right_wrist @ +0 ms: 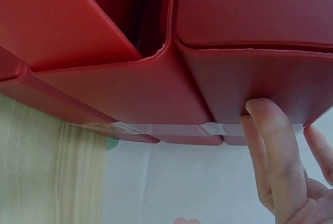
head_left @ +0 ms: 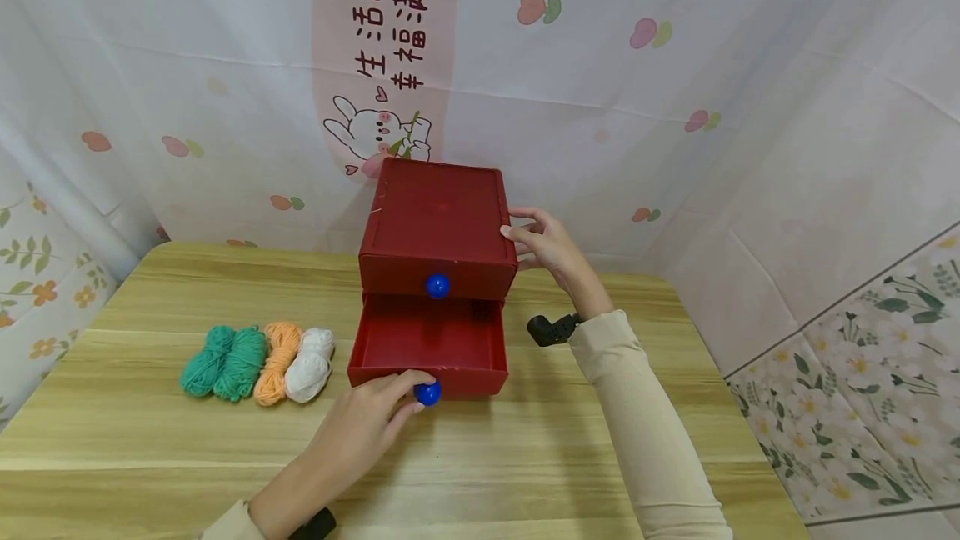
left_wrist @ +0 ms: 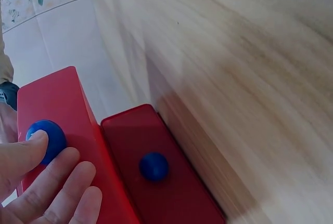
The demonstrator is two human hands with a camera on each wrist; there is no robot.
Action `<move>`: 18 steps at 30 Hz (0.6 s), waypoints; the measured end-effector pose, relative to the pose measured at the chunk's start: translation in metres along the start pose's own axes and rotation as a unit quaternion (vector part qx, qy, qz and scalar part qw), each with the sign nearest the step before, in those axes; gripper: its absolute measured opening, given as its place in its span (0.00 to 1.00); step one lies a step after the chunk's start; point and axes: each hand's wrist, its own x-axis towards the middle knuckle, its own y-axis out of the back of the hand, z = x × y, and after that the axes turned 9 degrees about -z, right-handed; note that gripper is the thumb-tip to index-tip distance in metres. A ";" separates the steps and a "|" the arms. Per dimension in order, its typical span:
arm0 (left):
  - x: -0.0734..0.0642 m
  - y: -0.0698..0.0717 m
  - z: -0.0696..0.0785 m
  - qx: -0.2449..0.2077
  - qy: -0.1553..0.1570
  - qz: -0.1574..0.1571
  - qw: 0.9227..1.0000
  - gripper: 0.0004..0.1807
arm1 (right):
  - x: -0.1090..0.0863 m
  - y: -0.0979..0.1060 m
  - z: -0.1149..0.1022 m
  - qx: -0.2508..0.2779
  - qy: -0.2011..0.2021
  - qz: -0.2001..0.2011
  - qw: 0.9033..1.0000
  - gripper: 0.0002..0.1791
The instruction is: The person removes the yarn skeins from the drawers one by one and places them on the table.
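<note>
Tabletop [head_left: 585, 465]: wood-grain
Hanging cloth [head_left: 570, 82]: white, rabbit-printed
Left hand [head_left: 367, 419]: pinches lower blue knob [head_left: 427, 392]
Right hand [head_left: 551, 248]: fingers spread against red cabinet [head_left: 442, 211]

Bench [head_left: 555, 473] surfaced in yellowish wood grain. White fruit-print cloth [head_left: 570, 107] hangs behind, bearing a pink panel [head_left: 382, 32] with red characters. Floral covering [head_left: 862, 390] at left and lower right.

Left hand [head_left: 371, 417] is pinching; right hand [head_left: 546, 247] is touching
The left thumb [left_wrist: 26, 154] is opposing the fingers [left_wrist: 75, 185]; the right forearm [head_left: 645, 423] is reaching farther forward.
</note>
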 end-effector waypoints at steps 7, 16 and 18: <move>0.003 0.002 -0.001 -0.015 0.007 -0.010 1.000 0.16 | 0.000 0.000 -0.001 -0.003 -0.001 -0.001 1.000 0.29; 0.004 0.002 -0.001 -0.012 -0.001 -0.008 1.000 0.16 | -0.001 -0.001 -0.002 -0.005 -0.006 0.000 1.000 0.29; 0.004 0.003 -0.001 -0.011 -0.002 -0.007 1.000 0.16 | -0.001 -0.001 -0.002 -0.006 -0.006 0.002 1.000 0.28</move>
